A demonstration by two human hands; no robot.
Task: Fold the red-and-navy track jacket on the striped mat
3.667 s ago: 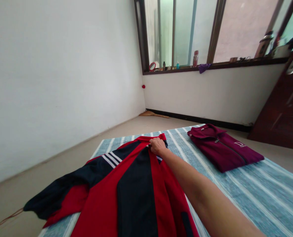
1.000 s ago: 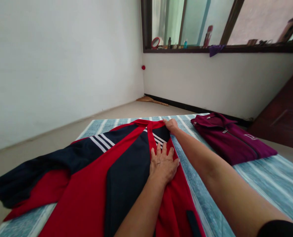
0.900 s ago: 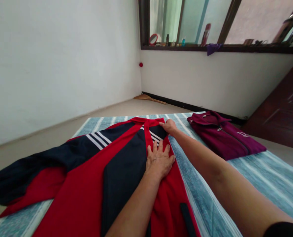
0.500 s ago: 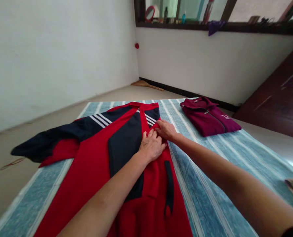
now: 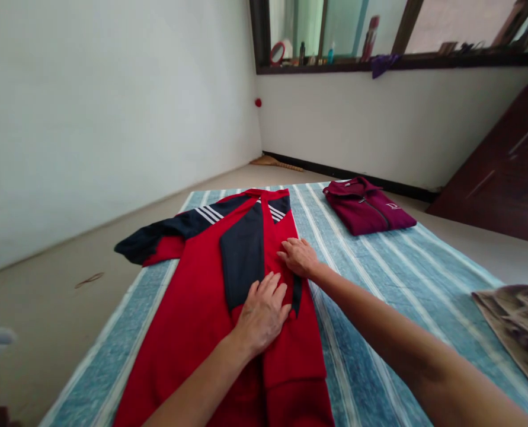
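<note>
A red and navy jacket [image 5: 197,320] with white shoulder stripes lies spread on a blue striped bed cover [image 5: 348,308]. One sleeve [image 5: 157,237] reaches out to the left, and the jacket's right side is folded inward. My left hand [image 5: 264,311] rests flat on the red cloth near the middle, fingers spread. Farther up, at the right edge of the folded part, my right hand [image 5: 298,256] presses on the fabric with its fingers stretched out. A dark strip on the cloth shows partly between the two hands.
A folded maroon zip jacket [image 5: 370,210] lies at the far right of the bed. Brown patterned cloth [image 5: 517,326] sits at the right edge. Behind are a broom [image 5: 275,162] on the floor, a windowsill with bottles, and a dark red door [image 5: 499,166].
Both hands have moved down along the jacket, and the right hand's pinched fingers have loosened and spread. The red cloth under them lies flatter. The view has shifted, showing more brown cloth.
</note>
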